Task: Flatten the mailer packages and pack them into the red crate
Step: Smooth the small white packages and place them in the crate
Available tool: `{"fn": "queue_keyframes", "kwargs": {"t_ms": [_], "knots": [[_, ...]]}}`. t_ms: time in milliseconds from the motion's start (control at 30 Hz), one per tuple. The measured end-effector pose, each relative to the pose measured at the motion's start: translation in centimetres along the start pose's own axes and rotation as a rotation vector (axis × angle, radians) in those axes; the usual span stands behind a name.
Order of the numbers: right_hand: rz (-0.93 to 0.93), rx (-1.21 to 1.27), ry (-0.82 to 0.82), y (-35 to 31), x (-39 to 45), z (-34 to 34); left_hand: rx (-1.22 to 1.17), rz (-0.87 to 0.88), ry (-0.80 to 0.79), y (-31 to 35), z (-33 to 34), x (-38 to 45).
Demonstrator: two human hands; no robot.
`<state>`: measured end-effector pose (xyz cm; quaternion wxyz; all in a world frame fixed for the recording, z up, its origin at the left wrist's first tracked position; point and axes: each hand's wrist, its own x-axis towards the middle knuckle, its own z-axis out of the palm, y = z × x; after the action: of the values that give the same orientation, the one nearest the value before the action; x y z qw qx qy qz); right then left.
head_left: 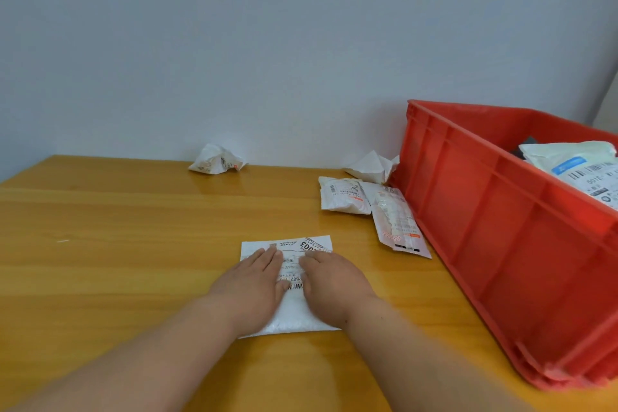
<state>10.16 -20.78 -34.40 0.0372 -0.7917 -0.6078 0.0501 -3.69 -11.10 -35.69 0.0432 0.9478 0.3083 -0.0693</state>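
I press my left hand [255,281] and right hand [329,284] side by side on the white mailer [290,306], fingers straight and together, palms down, squeezing the air out against the tabletop [133,244]. The red crate [501,231] waits close on my right, already holding a flattened package [575,170]; four more [344,199] lie near it.

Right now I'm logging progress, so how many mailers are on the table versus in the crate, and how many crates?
Mailers on the table: 5 (one under both hands, four loose)
Mailers visible in the red crate: 1
Red crates: 1
Total: 7
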Motion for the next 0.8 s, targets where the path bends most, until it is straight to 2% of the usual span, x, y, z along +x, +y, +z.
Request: {"fn": "queue_keyframes", "kwargs": {"t_ms": [100,200,333,600,800], "knots": [[0.010,0.090,-0.130,0.6,-0.6,-0.6,-0.055,0.030,-0.151,-0.3,-0.3,-0.4],[-0.005,0.067,-0.233,0.7,-1.0,-0.8,-0.067,0.067,-0.274,-0.7,-1.6,-0.5],[-0.015,0.056,-0.269,0.9,-1.2,-0.6,-0.047,0.091,-0.390,-0.7,-2.8,-0.3],[0.015,-0.020,-0.231,0.6,-2.2,0.9,0.035,0.095,-0.311,-0.2,-1.8,-0.9],[0.036,-0.045,-0.191,0.2,-2.8,0.8,0.028,0.146,-0.124,-0.5,0.2,-2.5]]}}
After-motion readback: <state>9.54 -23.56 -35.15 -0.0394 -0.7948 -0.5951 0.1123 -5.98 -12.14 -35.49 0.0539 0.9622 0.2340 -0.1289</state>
